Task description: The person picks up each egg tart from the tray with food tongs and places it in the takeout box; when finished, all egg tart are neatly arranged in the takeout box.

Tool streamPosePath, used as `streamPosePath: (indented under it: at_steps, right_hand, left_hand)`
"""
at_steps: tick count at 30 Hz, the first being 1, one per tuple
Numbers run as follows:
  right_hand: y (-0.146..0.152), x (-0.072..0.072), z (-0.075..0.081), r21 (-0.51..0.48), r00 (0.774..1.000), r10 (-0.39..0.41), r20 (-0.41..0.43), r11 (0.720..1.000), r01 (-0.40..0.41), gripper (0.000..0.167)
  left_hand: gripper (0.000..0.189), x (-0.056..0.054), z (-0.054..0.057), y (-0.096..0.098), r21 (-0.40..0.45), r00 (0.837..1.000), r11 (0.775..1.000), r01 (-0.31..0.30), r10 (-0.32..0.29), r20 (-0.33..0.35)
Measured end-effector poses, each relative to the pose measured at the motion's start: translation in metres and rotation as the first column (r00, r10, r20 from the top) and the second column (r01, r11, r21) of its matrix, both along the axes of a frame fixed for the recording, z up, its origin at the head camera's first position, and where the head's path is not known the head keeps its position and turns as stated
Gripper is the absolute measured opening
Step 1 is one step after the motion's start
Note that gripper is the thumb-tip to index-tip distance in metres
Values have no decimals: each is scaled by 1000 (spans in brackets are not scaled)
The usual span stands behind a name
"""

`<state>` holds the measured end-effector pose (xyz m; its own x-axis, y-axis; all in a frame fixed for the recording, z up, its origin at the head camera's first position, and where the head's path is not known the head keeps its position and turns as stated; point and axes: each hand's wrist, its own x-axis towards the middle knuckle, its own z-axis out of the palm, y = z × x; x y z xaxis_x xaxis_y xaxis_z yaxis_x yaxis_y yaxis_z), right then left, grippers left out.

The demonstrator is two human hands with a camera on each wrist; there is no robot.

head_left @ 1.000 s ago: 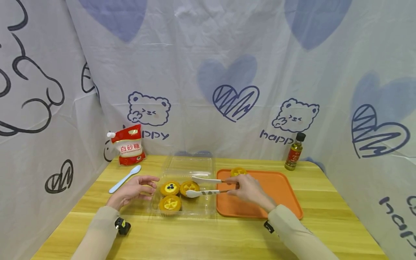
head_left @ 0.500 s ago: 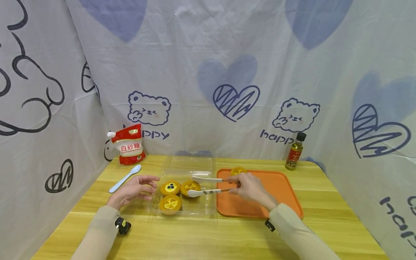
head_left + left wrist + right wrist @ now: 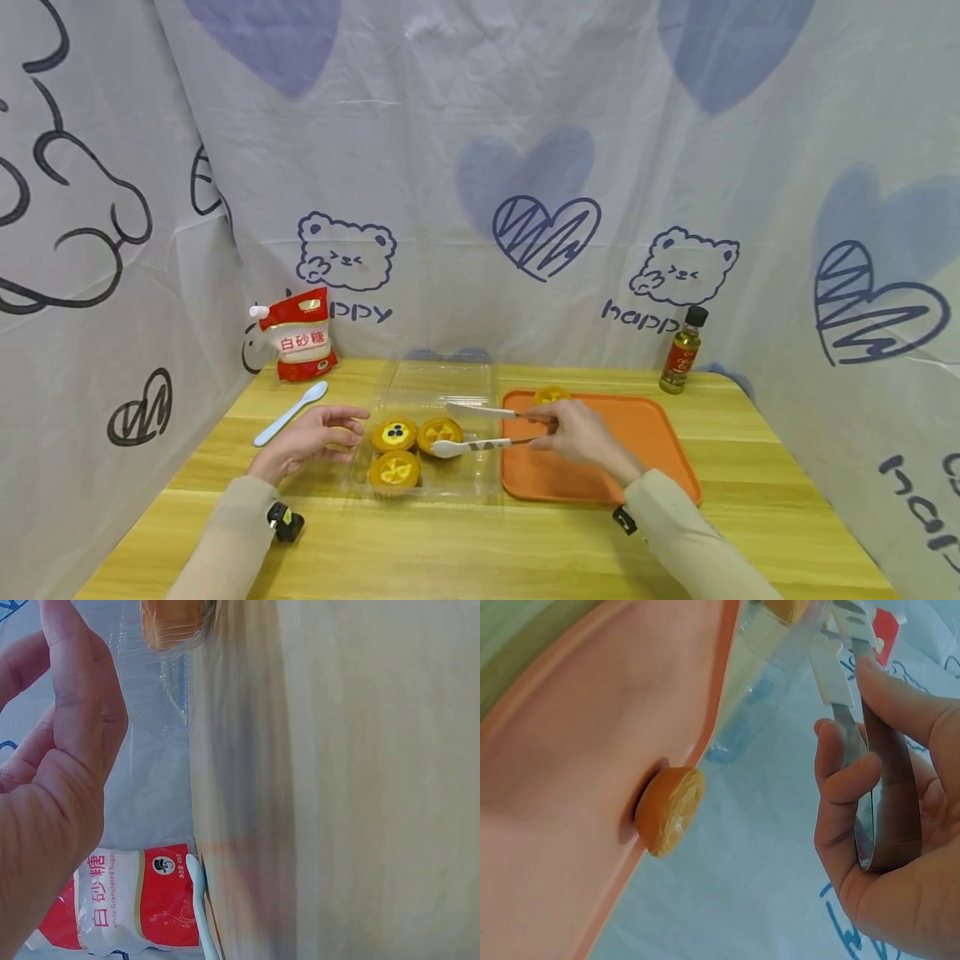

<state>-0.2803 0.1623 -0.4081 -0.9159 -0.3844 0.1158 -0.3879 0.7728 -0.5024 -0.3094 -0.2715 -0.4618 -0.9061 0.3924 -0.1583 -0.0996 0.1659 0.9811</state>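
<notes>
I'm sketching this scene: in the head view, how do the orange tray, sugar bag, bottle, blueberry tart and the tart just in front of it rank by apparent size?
1. Orange tray
2. Sugar bag
3. Bottle
4. Blueberry tart and front tart: they look alike, and the front one is nearer, so unranked.

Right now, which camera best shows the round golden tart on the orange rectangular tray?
Right wrist: nothing blocks the round golden tart near the edge of the orange rectangular tray. Head: the right hand hides its near side. Left wrist: not in frame.
</notes>
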Motion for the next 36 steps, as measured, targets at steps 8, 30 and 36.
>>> streamPosePath:
  at_steps: [8, 30, 36]
  right_hand:
    - [13, -7, 2, -31, 1000, 13, 24, 999, -12, 43]
    - [80, -10, -16, -156, 996, -90, 27, 983, 93, 45]
    - [94, -10, -21, -184, 989, -145, 5, 972, 144, 42]
  left_hand:
    - [58, 1, 2, 0, -4, 1000, 1000, -8, 8, 1]
    - [57, -1, -2, 0, 10, 1000, 1000, -11, 11, -5]
    - [56, 0, -3, -1, 12, 1000, 1000, -19, 19, 1]
